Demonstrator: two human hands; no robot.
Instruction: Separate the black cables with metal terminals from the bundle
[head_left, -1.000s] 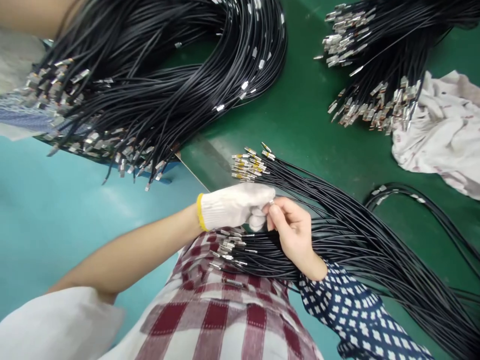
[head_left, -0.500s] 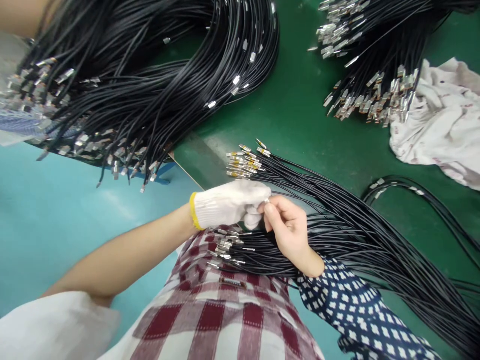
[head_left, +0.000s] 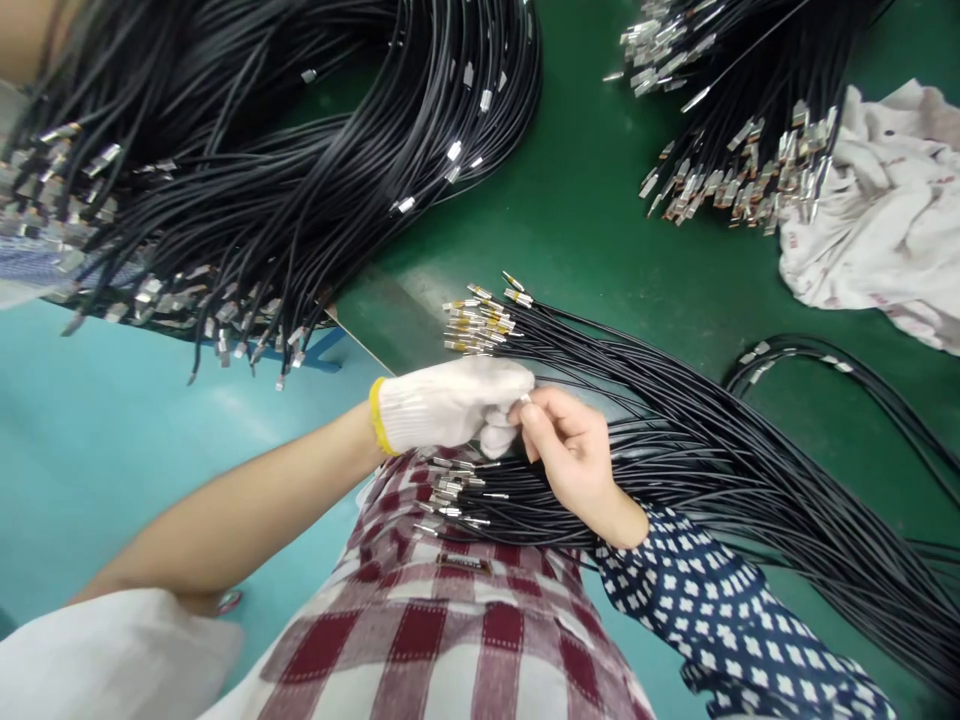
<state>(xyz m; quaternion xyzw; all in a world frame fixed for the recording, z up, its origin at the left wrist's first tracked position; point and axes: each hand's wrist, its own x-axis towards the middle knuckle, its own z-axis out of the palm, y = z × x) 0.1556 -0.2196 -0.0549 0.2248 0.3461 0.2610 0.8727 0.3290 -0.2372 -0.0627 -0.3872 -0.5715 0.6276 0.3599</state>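
Observation:
My left hand (head_left: 457,402), in a white knit glove with a yellow cuff, is closed, its fingertips meeting those of my right hand. A thin black cable (head_left: 551,383) runs into the gloved fingertips. My bare right hand (head_left: 574,440) pinches a small whitish piece (head_left: 526,399) between thumb and forefinger; its exact kind is too small to tell. Just beyond the glove lie cable ends with yellow-marked metal connectors (head_left: 480,322). Nearer my body, a second group of silver connectors (head_left: 454,490) rests over the checked apron (head_left: 450,640).
A large heap of black cables (head_left: 322,190) hangs over the table edge at left. Another cable bundle (head_left: 780,110) lies at the back right beside a crumpled white cloth (head_left: 877,210). A looped cable (head_left: 802,345) rests on the green table (head_left: 600,230).
The view has shifted slightly, so most things sit a little further left and higher. Both hands keep the same closed grip at their meeting fingertips.

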